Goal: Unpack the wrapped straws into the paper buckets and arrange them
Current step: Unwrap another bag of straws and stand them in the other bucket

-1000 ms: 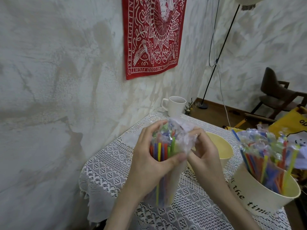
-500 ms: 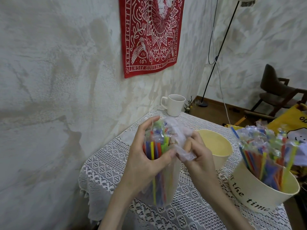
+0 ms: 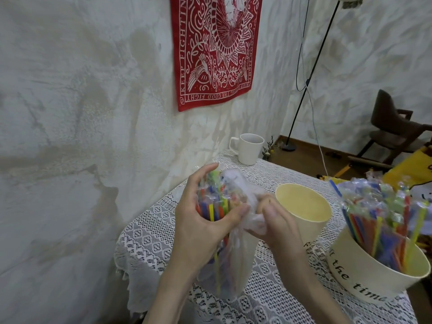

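head view, straw pack (image 3: pixel 217 206) upright, left fingers (image 3: pixel 201 181) wrapped around it

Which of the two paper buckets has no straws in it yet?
The farther paper bucket, next to the right hand; the nearer bucket at the table edge is full of wrapped straws.

Straw pack (image 3: pixel 219 206) left of empty bucket (image 3: pixel 304 220), filled bucket (image 3: pixel 374 277) right, mug (image 3: pixel 250 149) behind

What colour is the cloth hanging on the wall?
Red with a white printed pattern: the wall hanging, plainest in the head view.
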